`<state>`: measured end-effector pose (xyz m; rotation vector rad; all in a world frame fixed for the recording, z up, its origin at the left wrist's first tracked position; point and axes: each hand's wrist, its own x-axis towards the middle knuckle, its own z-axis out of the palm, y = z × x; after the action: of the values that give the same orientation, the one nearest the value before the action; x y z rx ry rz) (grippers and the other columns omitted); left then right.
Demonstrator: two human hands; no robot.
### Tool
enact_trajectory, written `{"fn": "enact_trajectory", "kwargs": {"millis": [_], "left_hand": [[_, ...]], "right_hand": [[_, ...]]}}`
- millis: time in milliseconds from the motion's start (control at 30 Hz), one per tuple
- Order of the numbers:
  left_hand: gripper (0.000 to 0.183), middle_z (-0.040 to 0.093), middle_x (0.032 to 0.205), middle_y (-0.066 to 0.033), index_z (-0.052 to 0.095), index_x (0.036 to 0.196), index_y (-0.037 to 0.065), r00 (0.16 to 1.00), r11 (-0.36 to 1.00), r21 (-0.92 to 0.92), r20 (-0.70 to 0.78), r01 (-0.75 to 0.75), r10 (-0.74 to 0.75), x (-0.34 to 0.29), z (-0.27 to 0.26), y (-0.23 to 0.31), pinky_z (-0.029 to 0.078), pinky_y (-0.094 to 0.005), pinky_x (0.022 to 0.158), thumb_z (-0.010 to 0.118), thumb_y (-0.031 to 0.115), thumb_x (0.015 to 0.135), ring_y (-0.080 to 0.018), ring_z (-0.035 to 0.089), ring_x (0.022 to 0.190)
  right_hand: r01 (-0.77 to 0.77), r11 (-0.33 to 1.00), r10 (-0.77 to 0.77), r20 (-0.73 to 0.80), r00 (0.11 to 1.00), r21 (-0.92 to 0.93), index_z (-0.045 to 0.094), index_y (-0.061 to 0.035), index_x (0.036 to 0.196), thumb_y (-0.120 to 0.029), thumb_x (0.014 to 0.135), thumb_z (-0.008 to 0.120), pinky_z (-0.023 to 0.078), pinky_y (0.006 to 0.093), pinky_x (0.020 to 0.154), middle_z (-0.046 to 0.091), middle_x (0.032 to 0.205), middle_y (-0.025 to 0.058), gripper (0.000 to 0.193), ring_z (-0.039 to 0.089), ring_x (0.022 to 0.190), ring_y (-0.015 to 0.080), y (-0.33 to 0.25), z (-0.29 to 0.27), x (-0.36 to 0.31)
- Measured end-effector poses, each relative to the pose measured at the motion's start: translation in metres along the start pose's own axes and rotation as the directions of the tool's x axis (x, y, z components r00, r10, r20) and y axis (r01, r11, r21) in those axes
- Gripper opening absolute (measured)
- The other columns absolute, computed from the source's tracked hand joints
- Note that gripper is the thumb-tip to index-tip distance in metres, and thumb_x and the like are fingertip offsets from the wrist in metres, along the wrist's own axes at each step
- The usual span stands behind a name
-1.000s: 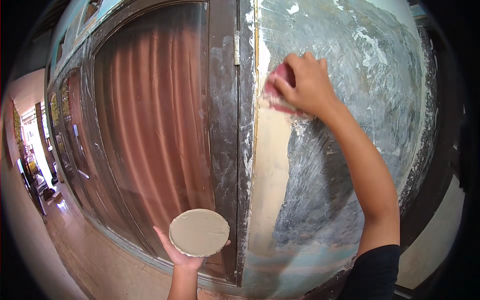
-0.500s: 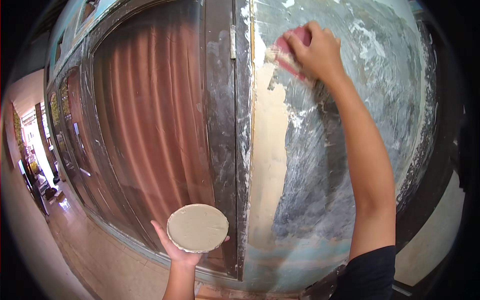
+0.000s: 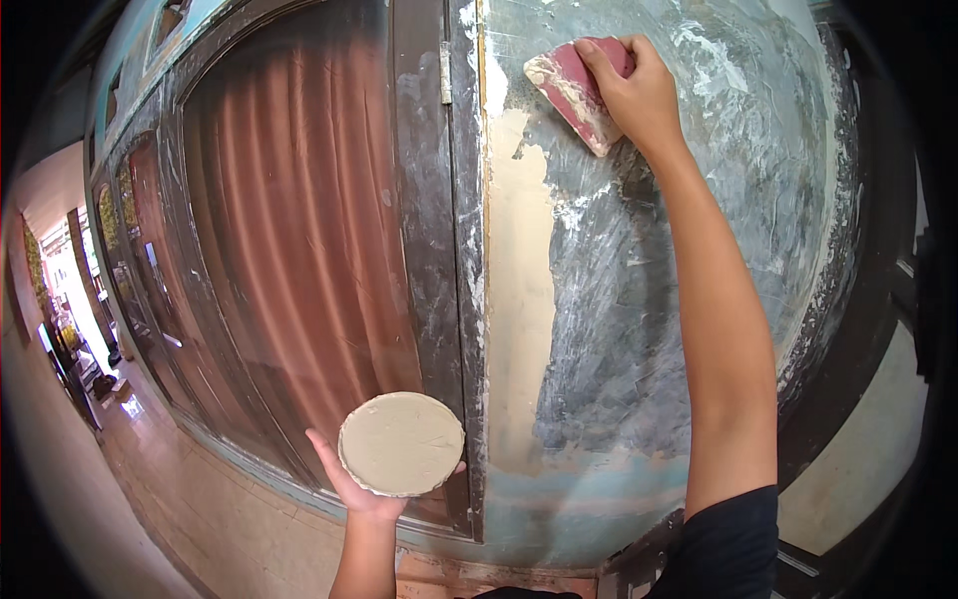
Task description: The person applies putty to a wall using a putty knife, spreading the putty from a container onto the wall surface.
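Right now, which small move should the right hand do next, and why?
Probably the right hand should bring the pink scraper left and down to the top of the cream strip: paste clings to the scraper's edge, and that top looks ragged.

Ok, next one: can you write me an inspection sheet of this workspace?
Surface: patchy grey wall; a beige strip runs down it beside the door frame.
Things in hand: paste-covered disc; reddish spreader, smeared beige.
Clutter: small things at far left, too small to identify.
Grips: left grip supports the disc from beneath, thumb standing out; right grip holds the spreader at the wall, contact unclear.
Cables: nothing seen.
Surroundings: dark door with a reddish curtain showing through; tiled floor at left.
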<state>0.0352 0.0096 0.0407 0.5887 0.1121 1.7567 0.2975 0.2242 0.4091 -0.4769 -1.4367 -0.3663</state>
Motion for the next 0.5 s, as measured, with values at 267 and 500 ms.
{"fn": "enact_trajectory", "kwargs": {"millis": [267, 500], "left_hand": [[0.111, 0.045, 0.154, -0.0238, 0.046, 0.150, 0.008, 0.999, 1.000, -0.002, -0.041, 0.010, -0.010, -0.010, -0.028, -0.024, 0.040, -0.0880, 0.090, 0.028, 0.095, 0.084, -0.0565, 0.048, 0.132], [0.106, 0.053, 0.148, -0.0237, 0.047, 0.150, 0.007, 0.989, 0.987, -0.082, 0.070, 0.139, -0.134, -0.020, -0.019, -0.065, 0.045, -0.0815, 0.092, 0.029, 0.091, 0.088, -0.0504, 0.053, 0.130]], "right_hand": [[-0.686, 0.668, 0.199, 0.819, 0.538, 0.288, 0.064, -0.0043, 0.120, -0.010, 0.096, 0.072, 0.054, 0.0299, 0.090, 0.071, 0.106, 0.0042, 0.026, 0.067, 0.101, 0.0119, -0.073, -0.051, -0.206], [-0.989, -0.078, 0.329, 0.940, 0.090, 0.122, 0.067, 0.0023, 0.119, -0.011, 0.099, 0.071, 0.059, 0.0268, 0.080, 0.075, 0.105, 0.0088, 0.024, 0.072, 0.091, 0.0122, -0.011, -0.075, -0.374]]}}
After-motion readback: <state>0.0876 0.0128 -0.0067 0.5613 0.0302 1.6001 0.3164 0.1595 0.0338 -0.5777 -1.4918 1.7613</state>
